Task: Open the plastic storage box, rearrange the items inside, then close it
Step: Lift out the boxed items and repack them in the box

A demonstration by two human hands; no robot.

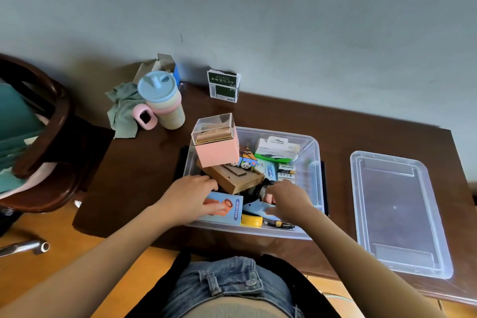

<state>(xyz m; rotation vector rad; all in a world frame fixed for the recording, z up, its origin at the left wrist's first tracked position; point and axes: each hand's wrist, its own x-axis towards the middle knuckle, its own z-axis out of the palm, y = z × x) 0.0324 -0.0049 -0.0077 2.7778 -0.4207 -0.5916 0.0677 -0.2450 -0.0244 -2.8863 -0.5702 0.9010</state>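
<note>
1. We have the box (316,160) open on the worktop (144,170), right in front of us, and its lid (397,212) lies flat well off to our right, out of the way while we sort.
2. Our left hand (192,197) is inside the near left corner, gripping the blue fan carton (228,210): the thumb lies across its printed face and the fingers (210,183) curl over its far edge. We judge this grip is for lifting or sliding the carton to a better spot.
3. Our right hand (289,200) reaches into the near right part of the box, over a pale blue item (255,208). Its fingers point down among the clutter; we cannot tell if they are grasping anything.
4. A yellow tape roll (251,220) sits against the near wall, just beside the carton.
5. In the middle, a wooden block (238,181) lies tilted, and a pink case (215,146) with a clear top stands on the pile, rising above the rim. We judge the lid cannot close until that case sits lower.
6. Small cartons (277,148) fill the far right part.
7. Outside the box, at the back of the worktop, stand a cup (165,100), a green cloth (122,111) and a dark green pack (224,86).
8. We judge the task is mid-way: opened, rearranging under way, closing not yet done.
</note>
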